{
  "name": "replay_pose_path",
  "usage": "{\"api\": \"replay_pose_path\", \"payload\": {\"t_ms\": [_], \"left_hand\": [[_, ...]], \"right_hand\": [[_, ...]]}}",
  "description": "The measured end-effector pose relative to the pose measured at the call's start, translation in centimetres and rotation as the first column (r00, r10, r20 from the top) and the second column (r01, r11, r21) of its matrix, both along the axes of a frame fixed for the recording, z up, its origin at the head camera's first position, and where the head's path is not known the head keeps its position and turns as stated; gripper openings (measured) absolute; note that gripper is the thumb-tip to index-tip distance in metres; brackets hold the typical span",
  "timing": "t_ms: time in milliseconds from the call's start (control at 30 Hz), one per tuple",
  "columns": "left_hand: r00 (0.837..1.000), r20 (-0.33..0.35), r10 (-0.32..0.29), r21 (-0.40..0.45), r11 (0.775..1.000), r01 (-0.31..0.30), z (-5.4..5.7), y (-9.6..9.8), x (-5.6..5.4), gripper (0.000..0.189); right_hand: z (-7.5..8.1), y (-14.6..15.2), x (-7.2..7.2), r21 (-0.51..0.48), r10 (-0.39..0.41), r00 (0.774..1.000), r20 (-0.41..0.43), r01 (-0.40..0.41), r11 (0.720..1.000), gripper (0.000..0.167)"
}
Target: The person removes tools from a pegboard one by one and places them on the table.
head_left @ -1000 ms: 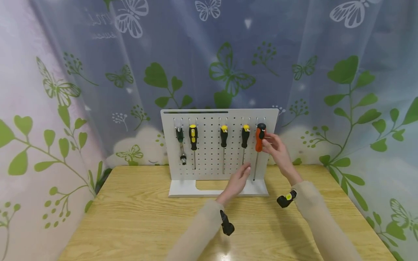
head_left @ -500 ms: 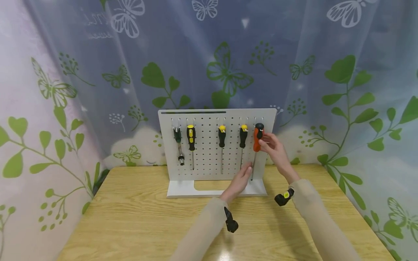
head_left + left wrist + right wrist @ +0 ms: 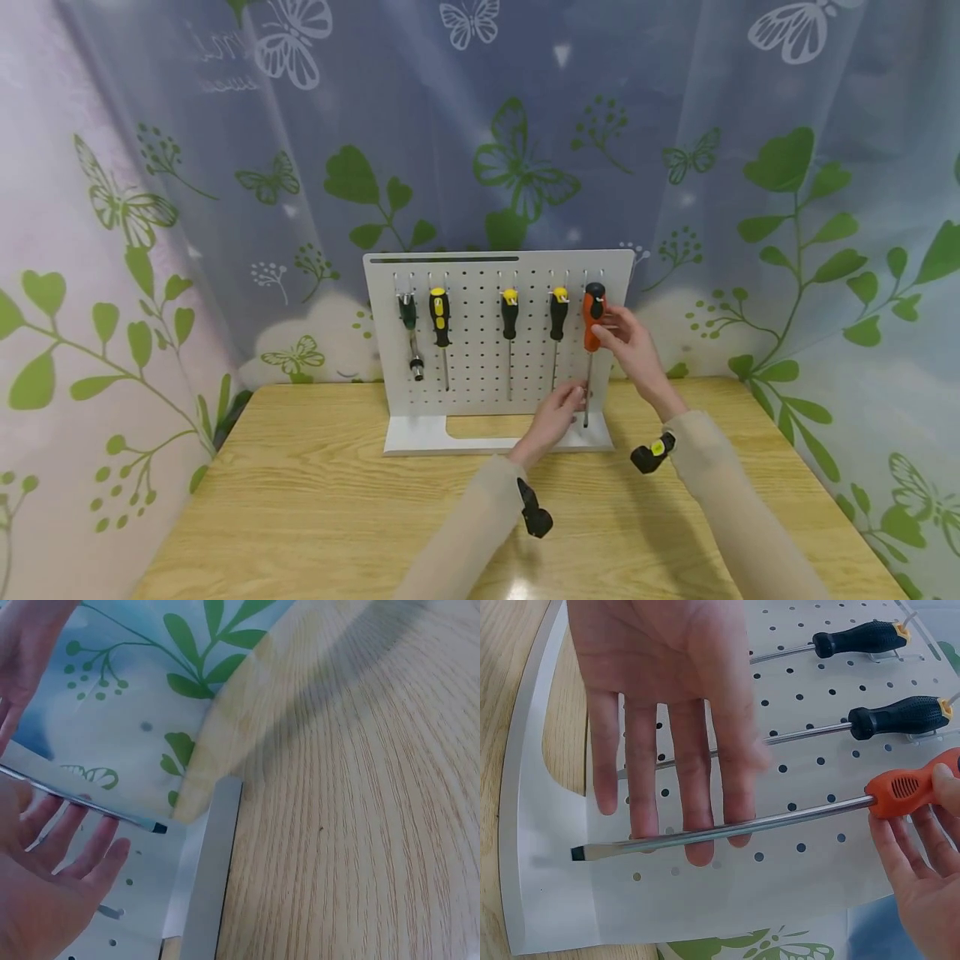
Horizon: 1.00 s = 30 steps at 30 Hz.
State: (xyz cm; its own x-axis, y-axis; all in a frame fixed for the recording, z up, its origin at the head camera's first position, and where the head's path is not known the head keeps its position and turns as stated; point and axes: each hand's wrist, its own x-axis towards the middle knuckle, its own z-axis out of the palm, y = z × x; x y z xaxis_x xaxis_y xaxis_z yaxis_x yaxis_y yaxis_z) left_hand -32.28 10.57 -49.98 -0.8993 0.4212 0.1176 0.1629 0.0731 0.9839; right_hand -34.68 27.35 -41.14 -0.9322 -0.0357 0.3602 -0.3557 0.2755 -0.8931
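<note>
An orange-and-black screwdriver [image 3: 590, 321] is at the right end of a white pegboard [image 3: 480, 367]. My right hand [image 3: 633, 346] pinches its orange handle between thumb and fingers. My left hand [image 3: 553, 421] is lower, its straight fingers lying behind the steel shaft [image 3: 780, 817] and touching it. The flat tip [image 3: 159, 827] of the screwdriver sticks out past these fingers, in front of the board. Whether the handle still sits on its hook cannot be told.
On the board hang two black screwdrivers with yellow ends [image 3: 558, 315] [image 3: 510, 315], a black-and-yellow screwdriver [image 3: 440, 317] and a green-handled tool with a metal socket end [image 3: 408, 312]. The board stands on a wooden table [image 3: 322, 500] before a patterned curtain [image 3: 420, 167].
The screwdriver's tip has come slightly down and to the right. My left hand's fingers have moved behind the shaft. My right hand stays at the handle.
</note>
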Motion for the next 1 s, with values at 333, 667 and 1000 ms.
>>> {"api": "replay_pose_path", "payload": {"t_ms": [333, 667, 1000], "left_hand": [[0.997, -0.046, 0.056, 0.092, 0.994, -0.052, 0.3, 1.0, 0.5, 0.021], [0.998, 0.01, 0.068, 0.14, 0.988, -0.068, 0.5, 1.2, 1.2, 0.018], [0.999, 0.039, 0.034, 0.174, 0.984, -0.04, 0.8, 1.0, 2.0, 0.02]], "right_hand": [[0.3, 0.1, 0.8, 0.011, -0.02, 1.0, 0.003, 0.02, 1.0, 0.051], [0.4, 0.1, 1.1, -0.023, -0.015, 1.0, -0.012, 0.015, 1.0, 0.047], [0.8, -0.1, 2.1, -0.046, -0.031, 0.999, 0.013, 0.031, 0.998, 0.048]]}}
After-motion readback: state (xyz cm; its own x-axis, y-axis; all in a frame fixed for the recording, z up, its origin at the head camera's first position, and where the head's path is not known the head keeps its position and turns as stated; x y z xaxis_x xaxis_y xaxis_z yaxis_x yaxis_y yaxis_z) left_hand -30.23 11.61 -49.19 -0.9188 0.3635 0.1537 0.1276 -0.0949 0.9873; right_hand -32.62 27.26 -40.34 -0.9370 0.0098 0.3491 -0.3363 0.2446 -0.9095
